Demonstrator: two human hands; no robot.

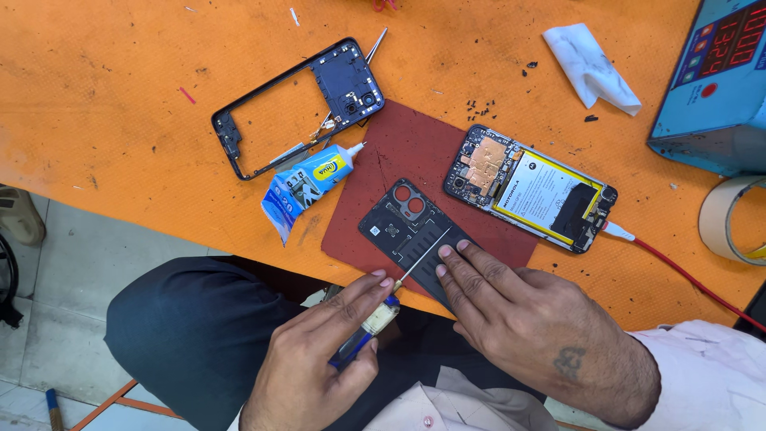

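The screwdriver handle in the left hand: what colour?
Blue with a clear section, on the screwdriver held by the left hand; head view.

Person: two bare hands, left hand point(307, 359), right hand point(519, 307) with small dark mark on the back; pale pink shirt sleeve point(702, 375); dark navy trousers point(187, 327).

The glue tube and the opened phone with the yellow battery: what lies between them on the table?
In the head view, the dark red mat lies between the glue tube and the opened phone, with the black back cover's upper end on it.
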